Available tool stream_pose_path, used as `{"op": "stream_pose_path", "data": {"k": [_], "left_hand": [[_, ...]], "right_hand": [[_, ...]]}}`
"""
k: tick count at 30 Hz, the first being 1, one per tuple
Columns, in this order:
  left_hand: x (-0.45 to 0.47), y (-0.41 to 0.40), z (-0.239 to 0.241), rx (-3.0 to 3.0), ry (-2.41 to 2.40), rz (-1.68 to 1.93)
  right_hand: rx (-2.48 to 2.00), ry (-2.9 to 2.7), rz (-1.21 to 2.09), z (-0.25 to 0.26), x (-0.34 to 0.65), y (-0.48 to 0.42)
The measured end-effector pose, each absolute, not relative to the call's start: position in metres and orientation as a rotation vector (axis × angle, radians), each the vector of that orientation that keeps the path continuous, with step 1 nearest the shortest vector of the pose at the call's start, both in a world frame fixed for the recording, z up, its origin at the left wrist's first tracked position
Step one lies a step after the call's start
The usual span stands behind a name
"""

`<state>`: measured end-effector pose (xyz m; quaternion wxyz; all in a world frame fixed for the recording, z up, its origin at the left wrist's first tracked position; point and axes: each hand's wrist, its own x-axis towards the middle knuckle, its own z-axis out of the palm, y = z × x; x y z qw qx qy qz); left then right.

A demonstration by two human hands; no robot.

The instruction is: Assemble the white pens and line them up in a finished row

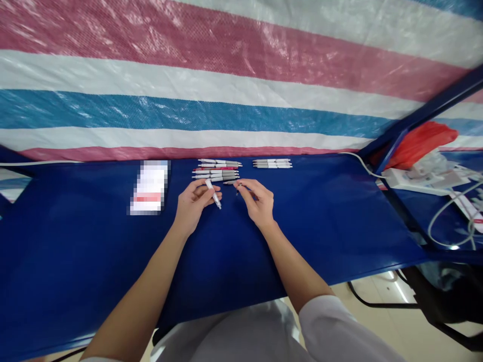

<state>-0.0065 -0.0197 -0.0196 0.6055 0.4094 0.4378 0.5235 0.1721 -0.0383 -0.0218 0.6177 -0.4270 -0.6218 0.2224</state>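
My left hand has its grip closed around a white plastic pen barrel; my right hand pinches a small dark pen part. I should align both straight, above the blue tabletop.

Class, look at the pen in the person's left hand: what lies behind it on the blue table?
Behind the pen in the left hand, a row of white pens lies on the blue table, then striped tarpaulin. Fingers partly cover the nearest pen.

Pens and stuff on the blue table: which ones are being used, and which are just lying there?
In use: white pen in left hand; small part in right hand; pen row; second pen group.

Lying about: power strip; white cable; red bag.
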Motion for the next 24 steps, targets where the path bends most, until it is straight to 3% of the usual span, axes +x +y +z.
{"op": "stream_pose_path", "data": {"k": [8, 17, 24], "left_hand": [[-0.006, -0.020, -0.022, 0.961, 1.004, 1.212], [-0.006, -0.019, -0.020, 0.946, 0.993, 1.226], [-0.007, -0.020, -0.017, 0.905, 0.941, 1.179]], "right_hand": [[-1.013, -1.322, 0.619, -0.023, 0.171, -0.037], [-0.982, -0.849, 1.133, -0.019, 0.166, -0.031], [-0.975, -0.625, 1.304, -0.024, 0.172, -0.021]]}}
